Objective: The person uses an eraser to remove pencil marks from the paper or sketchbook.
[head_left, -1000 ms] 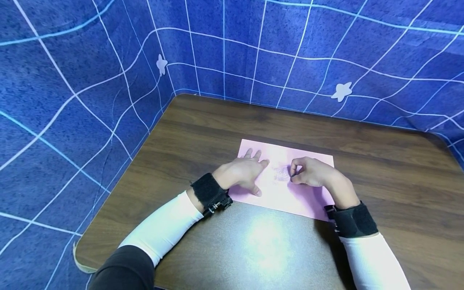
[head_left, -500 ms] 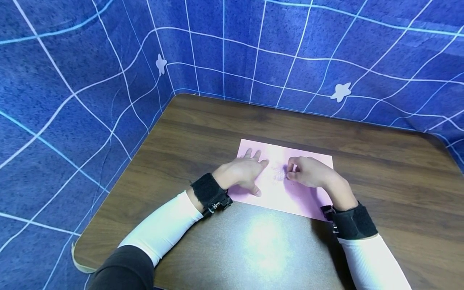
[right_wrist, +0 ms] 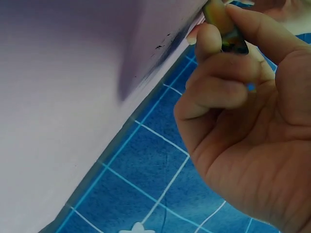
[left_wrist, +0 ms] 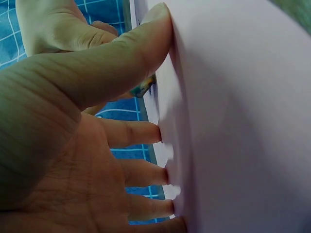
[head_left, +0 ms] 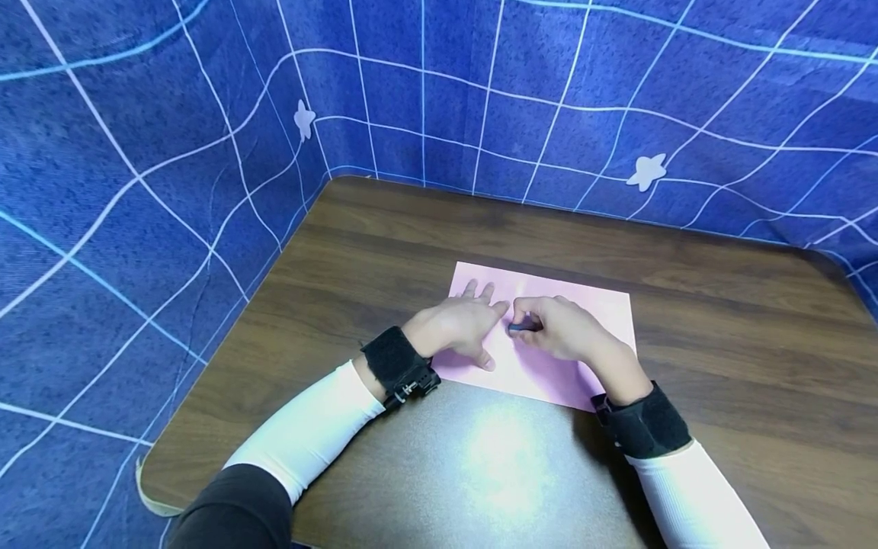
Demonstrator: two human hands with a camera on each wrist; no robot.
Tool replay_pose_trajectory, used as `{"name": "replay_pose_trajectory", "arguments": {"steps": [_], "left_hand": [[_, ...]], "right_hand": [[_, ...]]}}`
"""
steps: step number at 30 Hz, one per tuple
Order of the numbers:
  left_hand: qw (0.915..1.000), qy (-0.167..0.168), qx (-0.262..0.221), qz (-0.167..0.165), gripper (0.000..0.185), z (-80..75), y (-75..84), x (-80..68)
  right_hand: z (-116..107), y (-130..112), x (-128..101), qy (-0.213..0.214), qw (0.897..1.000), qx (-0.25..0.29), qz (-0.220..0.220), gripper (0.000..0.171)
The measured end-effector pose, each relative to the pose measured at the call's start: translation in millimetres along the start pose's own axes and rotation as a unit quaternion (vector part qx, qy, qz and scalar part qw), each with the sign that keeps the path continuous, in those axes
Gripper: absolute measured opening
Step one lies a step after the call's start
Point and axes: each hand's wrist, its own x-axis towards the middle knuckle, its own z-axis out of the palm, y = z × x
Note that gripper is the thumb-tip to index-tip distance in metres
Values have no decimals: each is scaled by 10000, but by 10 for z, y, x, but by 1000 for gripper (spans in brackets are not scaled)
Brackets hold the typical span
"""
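A pink sheet of paper [head_left: 610, 309] lies on the wooden table. My left hand [head_left: 463, 328] rests on its left part with the fingers spread, fingertips and thumb touching the sheet. Close beside it, my right hand [head_left: 565, 328] pinches a short dark crayon [head_left: 524, 327] between thumb and fingers, near the middle of the paper. In the right wrist view the crayon [right_wrist: 223, 24] looks yellowish with a dark, stained end, and a dark smudge [right_wrist: 177, 46] with small crumbs shows on the paper. From the head, the right hand hides most of the scribbled patch.
The brown wooden table [head_left: 411, 229] has rounded corners. Blue cloth with white lines and star shapes [head_left: 646, 173] hangs behind it and along the left side. A bright glare spot lies on the table in front of the paper.
My right hand has moved left across the paper with the crayon, closer to my left hand. The left hand and the paper have stayed in place.
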Motion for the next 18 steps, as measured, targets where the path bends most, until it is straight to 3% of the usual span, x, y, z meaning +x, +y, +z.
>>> {"name": "replay_pose_trajectory", "arguments": {"steps": [10,18], "left_hand": [[10000,-35,69,-10,111,-9,4,7],[10000,-21,67,31,112,-1,-12,5]], "right_hand": [[-2,-33,2,-194,9996,-18,179,20],[-63,-58,-50,-129,9969,-548,541,22]]}}
